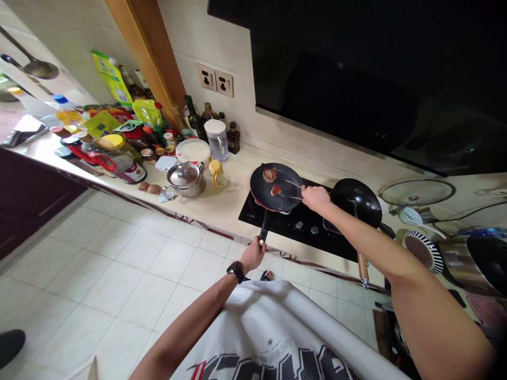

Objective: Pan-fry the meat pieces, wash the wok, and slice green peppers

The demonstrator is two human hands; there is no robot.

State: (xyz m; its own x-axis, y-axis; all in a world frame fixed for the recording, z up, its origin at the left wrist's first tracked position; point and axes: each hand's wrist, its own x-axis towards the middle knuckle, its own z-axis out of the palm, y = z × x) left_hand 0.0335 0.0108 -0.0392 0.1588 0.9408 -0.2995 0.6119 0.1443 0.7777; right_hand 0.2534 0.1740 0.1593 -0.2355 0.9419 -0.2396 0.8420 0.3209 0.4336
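Observation:
A dark frying pan (259, 191) rests on the left burner of the black stove. Two pieces of browned meat lie in it: a larger round piece (270, 175) and a smaller piece (276, 189). My left hand (253, 254), with a black watch at the wrist, is closed around the pan's handle (264, 227). Over the pan's right rim, my right hand (316, 198) grips metal tongs (292, 198). Their two arms are spread apart; the lower tip is by the smaller piece, and whether it touches the meat I cannot tell.
A black wok (352, 192) with a wooden handle stands on the right burner. Left of the stove are a steel pot (185, 178), a yellow-topped oil jug (217, 174), a lidded pitcher (217, 140) and many bottles. A glass lid (418, 192) leans against the wall.

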